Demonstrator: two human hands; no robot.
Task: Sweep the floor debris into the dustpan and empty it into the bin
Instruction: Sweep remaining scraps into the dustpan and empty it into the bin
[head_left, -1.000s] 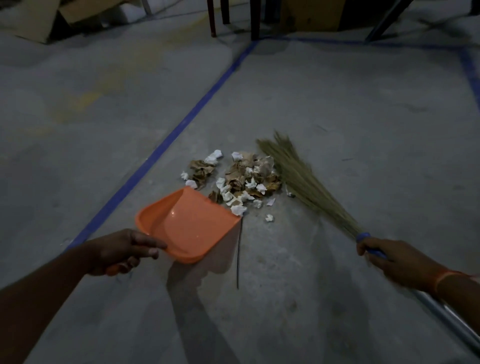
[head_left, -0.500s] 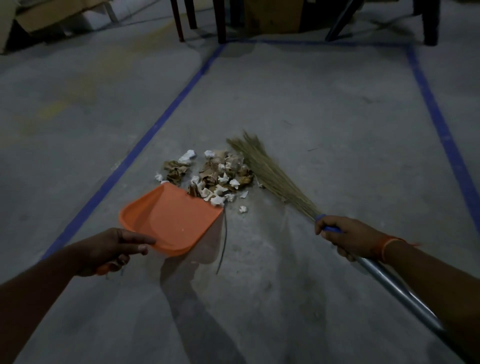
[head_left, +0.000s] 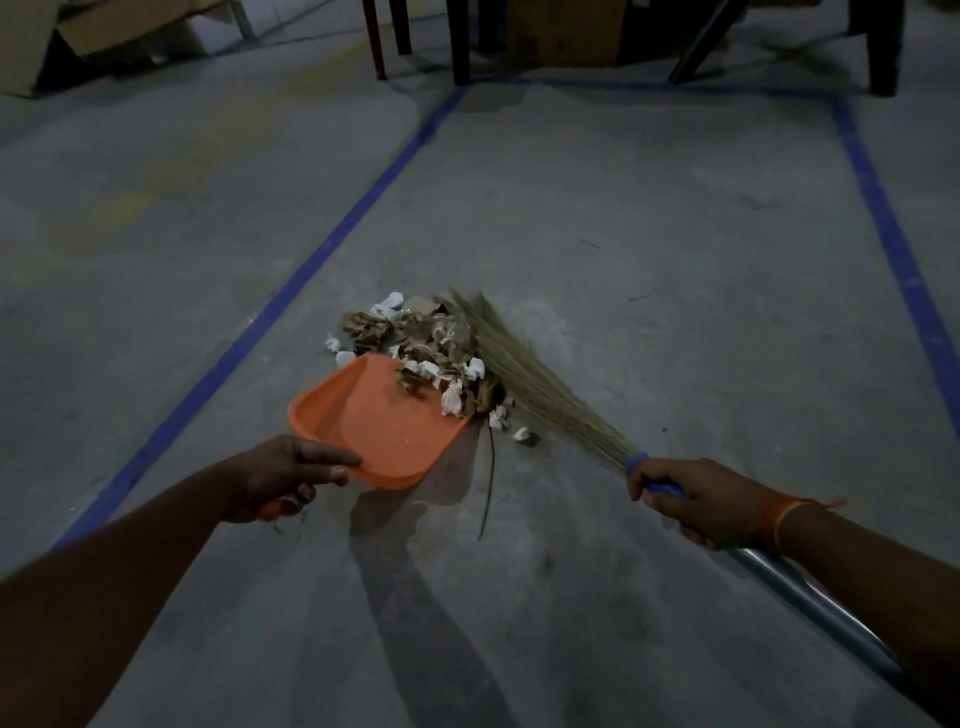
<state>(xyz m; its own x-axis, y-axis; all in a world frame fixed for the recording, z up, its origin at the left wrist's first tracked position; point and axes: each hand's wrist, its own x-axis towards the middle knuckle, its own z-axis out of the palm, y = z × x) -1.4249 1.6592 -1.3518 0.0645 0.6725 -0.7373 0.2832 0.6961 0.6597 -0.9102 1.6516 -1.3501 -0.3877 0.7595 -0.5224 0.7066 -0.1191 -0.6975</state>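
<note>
Our left hand (head_left: 280, 475) gripped the orange plastic dustpan (head_left: 376, 423) by its handle, crumpled brown and white paper debris (head_left: 423, 351) spilling over its far lip, our right hand (head_left: 696, 496) clenched round the straw broom (head_left: 524, 374) just right of the pile.

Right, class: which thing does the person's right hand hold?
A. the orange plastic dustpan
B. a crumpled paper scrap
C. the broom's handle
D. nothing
C: the right hand grips the straw broom at its blue collar; the left hand holds the orange plastic dustpan.

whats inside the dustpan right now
A few brown and white scraps lie at the dustpan's front lip; the rest of the pan is bare. The floor beneath it is hidden.
</note>
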